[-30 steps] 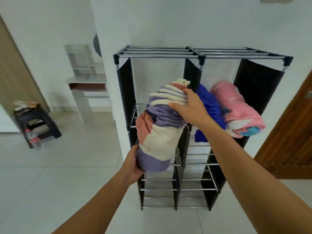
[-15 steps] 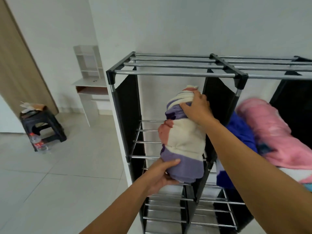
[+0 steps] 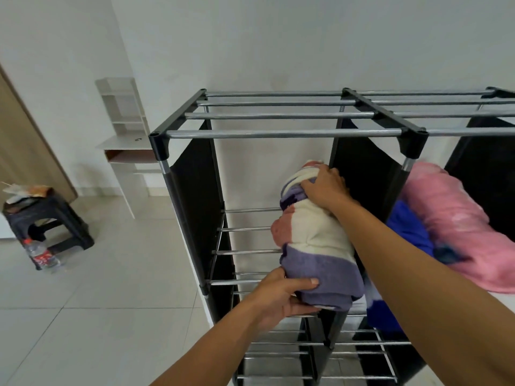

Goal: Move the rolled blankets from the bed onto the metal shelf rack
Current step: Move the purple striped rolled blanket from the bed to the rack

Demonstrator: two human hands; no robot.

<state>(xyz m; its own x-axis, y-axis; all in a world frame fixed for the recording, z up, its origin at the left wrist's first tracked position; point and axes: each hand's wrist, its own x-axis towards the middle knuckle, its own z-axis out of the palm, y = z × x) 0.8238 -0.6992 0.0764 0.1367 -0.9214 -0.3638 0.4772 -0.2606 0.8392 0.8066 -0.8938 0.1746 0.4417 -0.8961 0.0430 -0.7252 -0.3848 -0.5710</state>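
The striped blanket roll (image 3: 315,240) is clamped by the left hand (image 3: 281,298) below and right hand (image 3: 324,188) above, and could be tipped off the shelf bars (image 3: 248,252) beside the hands if released overhanging.

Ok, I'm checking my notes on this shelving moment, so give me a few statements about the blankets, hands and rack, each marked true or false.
1. Both hands grip the striped blanket. True: the left hand holds its near end, the right hand its far end.
2. The striped blanket is in the rack's right compartment. False: it is in the left one of the metal rack.
3. A pink blanket lies in the right compartment. True.
4. The blue blanket lies on the rack's top bars. False: it sits beside the pink one, below them.
5. The plastic bottle stands on the black stool. False: it is on the floor beside it.
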